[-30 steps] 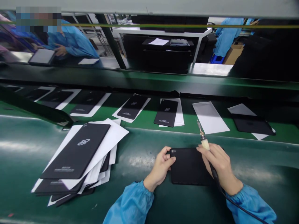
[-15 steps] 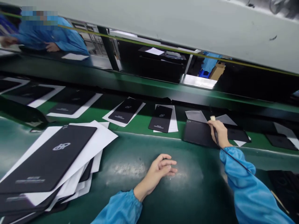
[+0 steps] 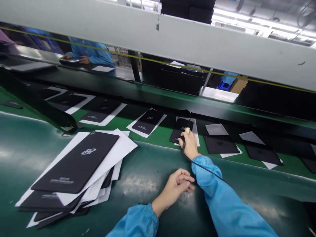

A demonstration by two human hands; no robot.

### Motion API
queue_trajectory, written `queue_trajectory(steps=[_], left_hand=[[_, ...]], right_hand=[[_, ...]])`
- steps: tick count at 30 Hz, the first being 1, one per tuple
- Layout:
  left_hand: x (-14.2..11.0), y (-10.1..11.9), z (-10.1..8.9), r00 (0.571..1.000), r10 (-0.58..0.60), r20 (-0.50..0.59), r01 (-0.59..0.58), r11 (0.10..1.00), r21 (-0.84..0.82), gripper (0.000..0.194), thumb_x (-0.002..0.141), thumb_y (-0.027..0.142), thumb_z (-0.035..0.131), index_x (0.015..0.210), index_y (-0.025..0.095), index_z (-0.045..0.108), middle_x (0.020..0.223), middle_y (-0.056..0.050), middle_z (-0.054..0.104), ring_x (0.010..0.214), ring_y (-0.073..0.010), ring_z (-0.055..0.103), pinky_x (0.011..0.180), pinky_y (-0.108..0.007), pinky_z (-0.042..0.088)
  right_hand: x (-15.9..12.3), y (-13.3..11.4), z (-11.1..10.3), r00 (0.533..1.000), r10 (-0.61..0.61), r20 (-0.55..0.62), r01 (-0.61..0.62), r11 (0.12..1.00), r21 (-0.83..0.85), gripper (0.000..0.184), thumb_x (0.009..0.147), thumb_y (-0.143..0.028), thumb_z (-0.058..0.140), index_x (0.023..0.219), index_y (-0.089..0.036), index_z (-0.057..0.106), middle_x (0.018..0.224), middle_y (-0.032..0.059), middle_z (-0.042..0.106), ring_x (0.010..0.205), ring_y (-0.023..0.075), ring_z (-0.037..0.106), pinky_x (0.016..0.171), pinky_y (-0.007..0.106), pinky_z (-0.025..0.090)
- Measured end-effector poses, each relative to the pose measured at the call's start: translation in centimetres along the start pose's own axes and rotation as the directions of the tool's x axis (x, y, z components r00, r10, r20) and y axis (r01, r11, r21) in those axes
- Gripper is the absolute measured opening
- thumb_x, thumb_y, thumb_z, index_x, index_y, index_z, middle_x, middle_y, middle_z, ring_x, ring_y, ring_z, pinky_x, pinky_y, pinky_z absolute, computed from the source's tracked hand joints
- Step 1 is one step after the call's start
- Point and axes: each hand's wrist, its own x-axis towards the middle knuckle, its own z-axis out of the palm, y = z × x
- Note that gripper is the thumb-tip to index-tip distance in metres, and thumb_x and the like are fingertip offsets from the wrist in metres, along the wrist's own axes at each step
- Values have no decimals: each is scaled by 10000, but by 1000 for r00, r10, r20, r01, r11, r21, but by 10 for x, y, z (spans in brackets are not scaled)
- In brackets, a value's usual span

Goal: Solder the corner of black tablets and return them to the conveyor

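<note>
Our right hand (image 3: 189, 146) reaches to the green conveyor belt (image 3: 158, 135), closed around a corded soldering iron (image 3: 187, 131), fingertips touching the near edge of a black back cover (image 3: 181, 130) lying on its white sheet (image 3: 197, 131). Our left hand (image 3: 179, 184) rests loosely curled and empty on the dark green bench mat (image 3: 153, 164). We judge the cover light, thin, stiff and smooth, likely to mark; best gripped by its long edges. A stack of covers and sheets (image 3: 74, 164) lies well apart, to the left.

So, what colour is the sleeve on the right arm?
Light blue sleeve, clearest in the head view, ending at the right hand.
</note>
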Motion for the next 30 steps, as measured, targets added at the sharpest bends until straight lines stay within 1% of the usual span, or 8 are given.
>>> queue_trajectory(steps=[3, 5, 11, 14, 18, 23, 27, 30], left_hand=[[1, 1, -1, 1000, 25, -18, -25, 1000, 15, 369, 737, 377, 803, 945, 170, 578, 881, -63, 715, 748, -199, 722, 685, -309, 545], [2, 1, -3, 999, 40, -33, -39, 999, 25, 352, 740, 381, 796, 921, 170, 580, 819, -45, 704, 722, -193, 714, 671, -304, 543], [1, 4, -4, 998, 38, -60, -35, 998, 50, 311, 760, 360, 771, 915, 169, 580, 810, -41, 704, 711, -188, 710, 660, -300, 542], [0, 5, -4, 997, 30, -68, -27, 999, 41, 324, 764, 366, 766, 939, 170, 576, 899, -68, 725, 713, -182, 710, 661, -305, 545], [0, 6, -6, 994, 38, -98, -34, 998, 47, 342, 763, 372, 769, 952, 176, 562, 935, -83, 739, 709, -176, 710, 659, -303, 547], [4, 4, -9, 988, 84, -130, -77, 995, 61, 373, 753, 399, 782, 959, 180, 561, 923, -89, 747, 699, -185, 709, 660, -318, 555], [8, 2, -15, 952, 213, -220, -197, 976, 92, 375, 769, 420, 773, 988, 178, 589, 973, -111, 746, 773, -209, 718, 728, -345, 559], [9, 6, -18, 882, 348, -318, -316, 937, 149, 384, 808, 418, 743, 1081, 188, 602, 1170, -140, 700, 1011, -244, 698, 928, -386, 521]], right_hand=[[10, -25, 20, 996, 80, 33, -78, 995, -53, 285, 895, -367, 654, 1095, -193, 549, 1302, 177, 558, 1367, 375, 322, 1067, 631, 274], [13, -33, 28, 990, 135, 45, -131, 988, -84, 375, 856, -414, 718, 1086, -176, 540, 1317, 215, 534, 1374, 409, 292, 1050, 685, 241], [15, -35, 27, 976, 217, 1, -215, 971, -104, 405, 792, -382, 784, 1048, -166, 555, 1224, 210, 566, 1249, 403, 444, 1012, 631, 337], [8, -29, 6, 975, 213, -61, -217, 974, -63, 339, 848, -362, 697, 1091, -174, 555, 1108, 156, 617, 1047, 329, 591, 894, 464, 470], [-10, -3, -36, 945, 237, -226, -239, 971, 18, 257, 938, -345, 517, 1115, -162, 553, 908, 88, 655, 788, 242, 643, 734, 323, 482], [-19, 49, -89, 835, 284, -471, -260, 958, 117, 201, 917, -329, 450, 932, -174, 577, 816, 68, 637, 745, 228, 624, 749, 328, 471], [-33, 75, -127, 729, 322, -604, -237, 947, 218, 210, 929, -350, 467, 928, -169, 573, 877, 82, 634, 812, 231, 631, 798, 360, 484], [-62, 75, -145, 756, 329, -566, -172, 934, 313, 192, 929, -374, 539, 916, -184, 560, 899, 71, 655, 825, 225, 662, 783, 357, 511]])
